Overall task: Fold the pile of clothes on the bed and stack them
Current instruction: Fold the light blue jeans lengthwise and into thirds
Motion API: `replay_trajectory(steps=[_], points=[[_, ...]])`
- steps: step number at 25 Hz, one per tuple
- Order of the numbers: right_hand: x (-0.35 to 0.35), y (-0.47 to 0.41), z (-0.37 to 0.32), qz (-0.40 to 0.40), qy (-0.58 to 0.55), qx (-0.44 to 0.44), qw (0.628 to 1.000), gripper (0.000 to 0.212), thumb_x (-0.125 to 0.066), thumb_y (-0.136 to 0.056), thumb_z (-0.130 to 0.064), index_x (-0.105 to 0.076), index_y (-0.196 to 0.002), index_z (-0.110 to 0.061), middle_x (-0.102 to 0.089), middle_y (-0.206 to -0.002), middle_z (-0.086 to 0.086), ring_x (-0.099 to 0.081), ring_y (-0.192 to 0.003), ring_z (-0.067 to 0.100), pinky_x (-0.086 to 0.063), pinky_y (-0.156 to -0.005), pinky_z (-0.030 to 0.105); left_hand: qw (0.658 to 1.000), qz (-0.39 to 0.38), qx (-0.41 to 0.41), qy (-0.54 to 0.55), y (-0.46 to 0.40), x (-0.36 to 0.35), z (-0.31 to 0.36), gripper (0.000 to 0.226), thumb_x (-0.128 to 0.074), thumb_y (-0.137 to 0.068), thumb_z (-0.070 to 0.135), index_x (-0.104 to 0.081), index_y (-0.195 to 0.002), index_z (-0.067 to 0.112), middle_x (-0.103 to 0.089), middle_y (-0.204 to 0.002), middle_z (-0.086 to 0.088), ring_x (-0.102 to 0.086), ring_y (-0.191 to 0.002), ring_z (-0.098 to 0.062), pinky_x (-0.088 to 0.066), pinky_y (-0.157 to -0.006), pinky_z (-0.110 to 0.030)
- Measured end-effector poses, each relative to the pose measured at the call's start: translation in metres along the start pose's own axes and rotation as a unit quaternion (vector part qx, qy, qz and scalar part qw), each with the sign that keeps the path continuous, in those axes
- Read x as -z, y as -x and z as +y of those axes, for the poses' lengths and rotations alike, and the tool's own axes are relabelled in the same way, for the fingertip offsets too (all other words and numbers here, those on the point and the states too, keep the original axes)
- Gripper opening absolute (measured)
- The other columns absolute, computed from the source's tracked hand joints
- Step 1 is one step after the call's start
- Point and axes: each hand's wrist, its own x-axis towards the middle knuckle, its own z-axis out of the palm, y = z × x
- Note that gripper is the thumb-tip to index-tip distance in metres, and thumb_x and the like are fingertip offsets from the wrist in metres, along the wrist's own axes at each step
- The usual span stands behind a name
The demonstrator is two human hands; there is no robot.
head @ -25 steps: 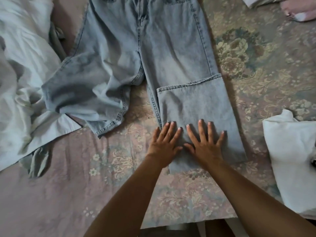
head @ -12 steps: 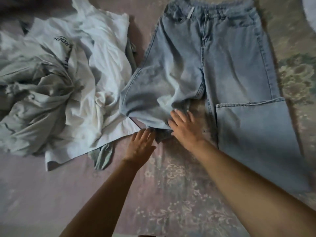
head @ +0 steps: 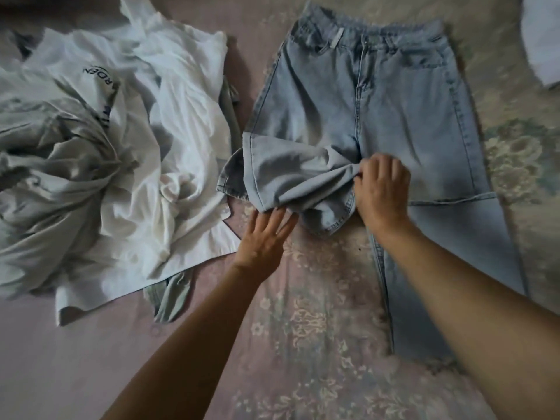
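A: Light blue jeans lie flat on a floral bedspread, waistband at the far side. What of the hands?

B: The right hand pinches a bunched fold of the left leg near the crotch, fingers curled round the denim. The left hand lies flat, fingers straight, its tips touching that leg's near edge.

A: Anything hidden or cut off?

B: The right leg's end disappears under the right forearm. A heap of white clothes at left runs off the frame; its dark lettering is creased and only partly legible. A grey-green garment peeks from beneath. A white item at far right is cropped.
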Motion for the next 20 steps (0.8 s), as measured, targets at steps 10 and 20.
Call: replay_trajectory(steps=[10,20], points=[[-0.046,0.06,-0.03,-0.14,-0.063,0.17,0.973,0.035,-0.05,-0.079,-0.019,-0.063,-0.11,-0.008,-0.067,-0.111,0.01,-0.058,-0.107,0.026,-0.042,-0.093,0.041,0.994,0.029,-0.085,-0.068,-0.112,0.002,-0.051,0.089,-0.066,-0.074,0.043,-0.029,-0.148,0.011,-0.025,-0.154,-0.018,-0.025,-0.141,-0.035,-0.026,-0.111,-0.051],[-0.014,0.012,-0.006,-0.154,-0.281,-0.171,0.932,0.032,-0.05,-0.096,-0.03,-0.059,-0.112,-0.004,-0.066,-0.1,0.017,-0.06,-0.09,0.037,-0.048,-0.07,0.042,0.984,0.063,-0.155,-0.055,-0.066,-0.022,-0.077,0.028,-0.046,-0.083,0.016,-0.069,-0.093,0.003,-0.065,-0.106,-0.021,-0.066,-0.086,-0.033,-0.055,-0.073,-0.042]])
